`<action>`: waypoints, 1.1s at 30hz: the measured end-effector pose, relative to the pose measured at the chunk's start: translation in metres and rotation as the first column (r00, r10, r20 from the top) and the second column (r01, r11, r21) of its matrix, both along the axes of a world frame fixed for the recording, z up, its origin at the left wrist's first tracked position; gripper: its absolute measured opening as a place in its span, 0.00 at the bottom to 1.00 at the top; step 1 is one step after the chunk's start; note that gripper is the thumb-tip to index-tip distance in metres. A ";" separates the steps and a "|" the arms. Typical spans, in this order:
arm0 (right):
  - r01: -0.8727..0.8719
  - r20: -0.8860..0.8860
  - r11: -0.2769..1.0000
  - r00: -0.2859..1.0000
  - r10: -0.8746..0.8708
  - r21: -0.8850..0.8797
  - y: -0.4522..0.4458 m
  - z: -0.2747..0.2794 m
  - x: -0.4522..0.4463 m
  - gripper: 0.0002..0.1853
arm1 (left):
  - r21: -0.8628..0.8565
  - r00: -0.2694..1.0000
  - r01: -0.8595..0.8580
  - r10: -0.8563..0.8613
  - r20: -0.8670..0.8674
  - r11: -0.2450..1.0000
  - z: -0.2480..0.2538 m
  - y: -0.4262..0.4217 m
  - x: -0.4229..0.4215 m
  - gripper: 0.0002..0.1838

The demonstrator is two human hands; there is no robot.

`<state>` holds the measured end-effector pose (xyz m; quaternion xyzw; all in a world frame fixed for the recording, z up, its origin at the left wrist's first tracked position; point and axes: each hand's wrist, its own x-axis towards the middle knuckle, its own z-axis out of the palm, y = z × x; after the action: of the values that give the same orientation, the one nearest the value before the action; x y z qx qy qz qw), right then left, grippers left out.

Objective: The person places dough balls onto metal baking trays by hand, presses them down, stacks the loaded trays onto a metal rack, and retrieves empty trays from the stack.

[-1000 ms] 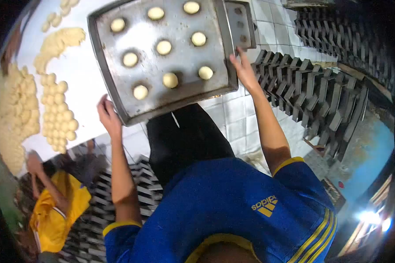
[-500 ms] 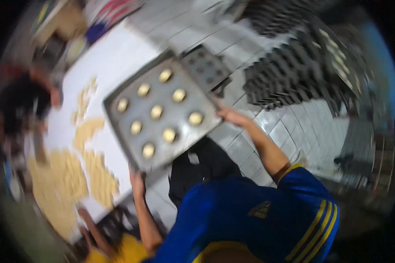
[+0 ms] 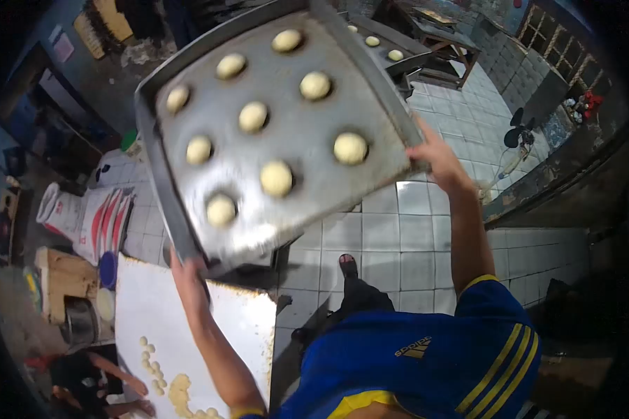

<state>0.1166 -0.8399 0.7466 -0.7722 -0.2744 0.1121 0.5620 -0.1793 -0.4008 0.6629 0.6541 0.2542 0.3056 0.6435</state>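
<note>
A square metal tray [image 3: 286, 202] with several round pale dough balls [image 3: 276, 179] spaced in rows is held up in front of me, tilted in view. My left hand [image 3: 191, 276] grips its near left corner, fingers closed on the edge. My right hand [image 3: 437, 157] holds the right edge near the corner, its thumb over the rim. The far fingers of both hands are hidden by the tray. Behind the tray's upper right lies another tray with dough balls [image 3: 395, 55].
A white table [image 3: 241, 314] with dough pieces [image 3: 180, 394] stands at lower left, a co-worker's arms [image 3: 122, 377] over it. Sacks [image 3: 91, 216] and a wooden box [image 3: 66, 279] are at left. A wooden table [image 3: 444, 42] and a fan [image 3: 518, 133] are at upper right.
My body and view have turned away from the dough table and tray stacks toward another part of the room. The tray stays in both hands and now appears higher and larger.
</note>
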 end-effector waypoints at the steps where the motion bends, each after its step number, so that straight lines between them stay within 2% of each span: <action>1: 0.056 -0.024 0.985 0.998 -0.053 0.164 -0.011 -0.006 0.043 0.45 | 0.065 0.997 0.083 -0.083 0.002 0.994 0.017 0.016 0.065 0.36; 2: 0.110 -0.054 0.940 0.994 -0.098 0.322 -0.018 -0.005 0.082 0.46 | 0.129 0.986 0.163 -0.165 0.003 0.978 0.034 0.032 0.130 0.35; 3: 0.108 -0.051 0.941 0.994 -0.097 0.321 -0.021 0.001 0.112 0.46 | 0.104 0.960 0.279 -0.275 -0.053 0.955 0.030 0.069 0.197 0.36; 4: 0.161 -0.090 0.919 0.986 -0.137 0.360 -0.021 0.007 0.145 0.46 | 0.231 0.958 0.285 -0.274 -0.080 0.930 0.046 0.071 0.267 0.36; 5: 0.211 -0.128 0.892 0.976 -0.173 0.399 -0.017 0.012 0.174 0.46 | 0.168 0.949 0.316 -0.312 -0.050 0.934 0.080 0.044 0.312 0.35; 7: 0.209 -0.142 0.887 0.976 -0.164 0.411 -0.019 0.002 0.235 0.45 | 0.110 0.903 0.429 -0.423 -0.078 0.896 0.081 0.056 0.411 0.35; 8: 0.240 -0.141 0.896 0.969 -0.201 0.373 -0.019 -0.003 0.259 0.44 | 0.112 0.904 0.426 -0.419 -0.083 0.898 0.075 0.059 0.447 0.35; 10: 0.271 -0.102 0.896 0.963 -0.251 0.351 -0.021 -0.023 0.307 0.43 | 0.091 0.862 0.466 -0.428 -0.271 0.880 0.066 0.059 0.504 0.35; 11: 0.269 -0.098 0.895 0.963 -0.250 0.356 -0.019 -0.026 0.320 0.43 | 0.097 0.863 0.466 -0.428 -0.268 0.880 0.065 0.057 0.519 0.35; 13: 0.352 -0.141 0.904 0.935 -0.326 0.242 -0.019 -0.039 0.340 0.42 | 0.050 0.887 0.411 -0.386 -0.253 0.910 0.054 0.052 0.547 0.33; 14: 0.303 -0.147 0.920 0.951 -0.273 0.249 -0.023 -0.047 0.348 0.39 | 0.138 0.898 0.404 -0.363 -0.247 0.904 0.039 0.070 0.568 0.32; 15: 0.314 -0.172 0.919 0.945 -0.279 0.237 -0.025 -0.053 0.350 0.39 | 0.166 0.851 0.474 -0.403 -0.337 0.865 0.027 0.100 0.589 0.30; 17: 0.403 -0.137 0.853 0.915 -0.379 0.332 -0.024 -0.057 0.356 0.40 | -0.030 0.880 0.373 -0.364 -0.304 0.927 0.052 0.069 0.565 0.33; 18: 0.409 -0.150 0.854 0.912 -0.381 0.320 -0.029 -0.067 0.352 0.40 | 0.092 0.920 0.349 -0.322 -0.223 0.933 0.058 0.059 0.554 0.43; 19: 0.419 -0.170 0.862 0.907 -0.385 0.285 -0.033 -0.080 0.343 0.42 | 0.083 0.918 0.349 -0.322 -0.232 0.934 0.043 0.060 0.549 0.43; 21: 0.431 -0.199 0.872 0.899 -0.391 0.234 -0.037 -0.107 0.319 0.46 | -0.042 0.996 0.064 -0.061 0.072 0.997 -0.001 0.079 0.551 0.48; 22: 0.436 -0.214 0.876 0.893 -0.395 0.206 -0.041 -0.121 0.308 0.48 | -0.151 0.995 0.045 -0.058 -0.083 0.988 -0.030 0.093 0.551 0.47; 23: 0.441 -0.227 0.879 0.888 -0.399 0.179 -0.044 -0.131 0.299 0.51 | -0.151 0.995 0.044 -0.057 -0.085 0.988 -0.051 0.091 0.550 0.47; 25: 0.452 -0.248 0.881 0.878 -0.410 0.142 -0.045 -0.140 0.295 0.53 | -0.421 0.990 0.066 -0.112 -0.085 0.904 -0.083 0.069 0.543 0.42; 26: 0.431 -0.419 0.862 0.857 -0.298 0.268 -0.039 -0.139 0.296 0.53 | -0.423 0.989 0.068 -0.116 -0.089 0.903 -0.084 0.055 0.541 0.42; 27: 0.426 -0.557 0.816 0.815 -0.159 0.391 -0.033 -0.137 0.298 0.52 | -0.463 0.987 0.160 -0.153 0.053 0.872 -0.081 0.042 0.542 0.38; 28: 0.443 -0.579 0.775 0.806 -0.124 0.451 -0.031 -0.139 0.299 0.47 | -0.488 0.964 0.257 -0.182 0.196 0.834 -0.079 0.034 0.546 0.34; 29: 0.450 -0.579 0.773 0.804 -0.133 0.447 -0.022 -0.138 0.299 0.47 | -0.492 0.962 0.263 -0.189 0.196 0.830 -0.090 0.040 0.555 0.34; 31: 0.450 -0.520 0.826 0.822 -0.234 0.340 -0.010 -0.141 0.295 0.36 | -0.452 0.934 0.357 -0.310 0.177 0.818 -0.107 0.043 0.566 0.27; 32: 0.456 -0.525 0.827 0.816 -0.241 0.329 -0.013 -0.144 0.294 0.36 | -0.434 0.923 0.380 -0.308 0.231 0.817 -0.111 0.040 0.569 0.23; 33: 0.481 -0.538 0.802 0.806 -0.246 0.355 -0.014 -0.144 0.296 0.30 | -0.437 0.923 0.382 -0.310 0.229 0.814 -0.114 0.037 0.567 0.23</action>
<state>0.4127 -0.8534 0.6022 -0.5988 0.0083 0.1097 0.7933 0.3881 -0.3635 0.5487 0.4874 0.1494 0.1591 0.8455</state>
